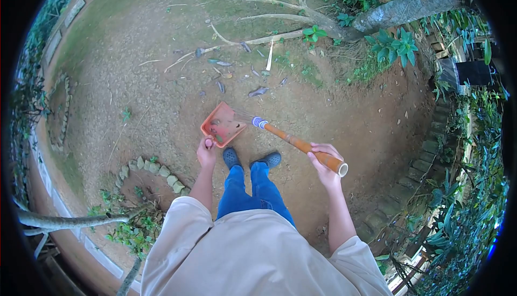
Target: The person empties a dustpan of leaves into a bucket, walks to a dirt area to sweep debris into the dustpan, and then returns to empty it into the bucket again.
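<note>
Head camera shows a broom (293, 141) slanting from the gripping right hand (325, 169) up-left toward a dustpan (226, 114) clasped by the left hand (205, 155).

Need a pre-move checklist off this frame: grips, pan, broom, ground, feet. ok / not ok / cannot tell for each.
1. Left hand gripping dustpan: ok, closed at its handle.
2. Right hand gripping broom: ok, wrapped near the upper end of the handle.
3. Bristles at the pan's open side: ok by position; whether they press on anything, cannot tell.
4. Pan seated flat on the ground: cannot tell from above.
5. Ground ahead free of leaves: not ok, several lie beyond the pan.
6. Left shoe clear of the pan: cannot tell, very close to its near corner.
</note>
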The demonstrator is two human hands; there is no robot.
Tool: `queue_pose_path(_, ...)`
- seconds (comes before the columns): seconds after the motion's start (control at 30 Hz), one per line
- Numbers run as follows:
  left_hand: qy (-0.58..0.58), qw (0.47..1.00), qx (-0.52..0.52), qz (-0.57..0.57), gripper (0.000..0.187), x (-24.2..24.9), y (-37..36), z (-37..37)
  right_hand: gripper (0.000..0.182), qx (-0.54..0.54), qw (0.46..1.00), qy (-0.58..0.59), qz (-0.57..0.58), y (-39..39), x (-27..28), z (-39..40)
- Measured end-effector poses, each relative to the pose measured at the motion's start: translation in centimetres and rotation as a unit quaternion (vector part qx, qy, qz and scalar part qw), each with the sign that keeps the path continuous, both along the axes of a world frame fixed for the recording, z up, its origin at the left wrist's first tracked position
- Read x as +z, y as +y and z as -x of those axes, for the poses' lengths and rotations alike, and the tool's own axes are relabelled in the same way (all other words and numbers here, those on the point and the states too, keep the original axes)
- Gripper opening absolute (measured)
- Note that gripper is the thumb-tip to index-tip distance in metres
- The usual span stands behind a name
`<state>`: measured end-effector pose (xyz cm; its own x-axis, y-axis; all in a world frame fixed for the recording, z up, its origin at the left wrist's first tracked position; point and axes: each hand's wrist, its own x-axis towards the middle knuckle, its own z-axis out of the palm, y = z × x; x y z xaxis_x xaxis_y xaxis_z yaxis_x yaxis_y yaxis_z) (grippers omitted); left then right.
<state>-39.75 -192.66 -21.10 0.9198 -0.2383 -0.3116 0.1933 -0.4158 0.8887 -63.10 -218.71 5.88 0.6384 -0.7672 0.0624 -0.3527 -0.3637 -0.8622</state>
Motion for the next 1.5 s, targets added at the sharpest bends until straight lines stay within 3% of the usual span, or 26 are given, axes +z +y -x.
queue_pose_path(0.2,-0.010,0.997,-0.017,-0.070,0.028,2.3,-0.8,0.4,0.017,-0.031,0.998,-0.013,0.044,0.3,1.2,0.9)
queue_pose_path(0.3,-0.012,0.999,-0.017,-0.029,0.028,2.6,-1.5,0.5,0.018,-0.051,0.996,-0.009,0.066,-0.1,1.2,1.1)
queue_pose_path(0.6,-0.028,0.998,-0.035,-0.045,0.029,0.5,-4.1,0.0,0.018,-0.078,0.989,-0.013,0.124,-2.8,-0.2,-0.3)
queue_pose_path(0.7,-0.011,0.999,-0.043,-0.017,0.029,-0.9,-5.5,-0.5,0.019,-0.065,0.988,-0.025,0.138,-3.7,-1.3,-1.4)
queue_pose_path(0.97,-0.003,0.987,-0.079,-0.141,0.030,0.4,-7.5,-0.1,0.017,0.020,0.994,0.010,0.107,-4.9,-5.6,-3.0)
queue_pose_path(1.17,-0.003,0.988,-0.077,-0.131,0.029,-0.8,-5.8,0.3,0.016,0.008,1.000,0.014,0.019,-3.7,-2.8,-0.6)
queue_pose_path(1.5,-0.022,0.993,-0.073,-0.093,0.032,-0.4,-3.8,1.2,0.015,-0.041,0.998,0.006,0.053,-1.7,1.8,1.4)
